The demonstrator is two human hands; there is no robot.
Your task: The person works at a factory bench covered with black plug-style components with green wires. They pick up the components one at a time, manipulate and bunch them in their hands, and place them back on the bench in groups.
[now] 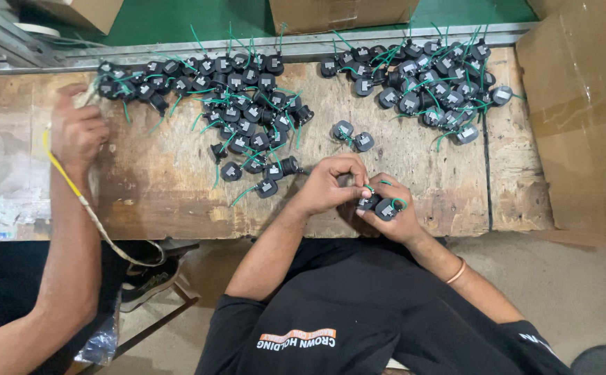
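Note:
My left hand (pixel 327 184) and my right hand (pixel 395 217) meet at the near edge of a worn wooden bench (pixel 164 187). In my right hand are two small black plug-like parts (pixel 381 206) with a green wire looped over them. My left hand's fingertips pinch that green wire at the parts. An orange band circles my right wrist. Two loose black parts (pixel 353 136) lie just beyond my hands.
A big pile of black parts with green wires (pixel 247 118) covers the bench's middle, another pile (pixel 435 83) the far right. A co-worker's hand (pixel 77 132) at the left holds a yellow cord. A cardboard box (pixel 581 118) stands right; a metal rail (pixel 303 43) runs behind.

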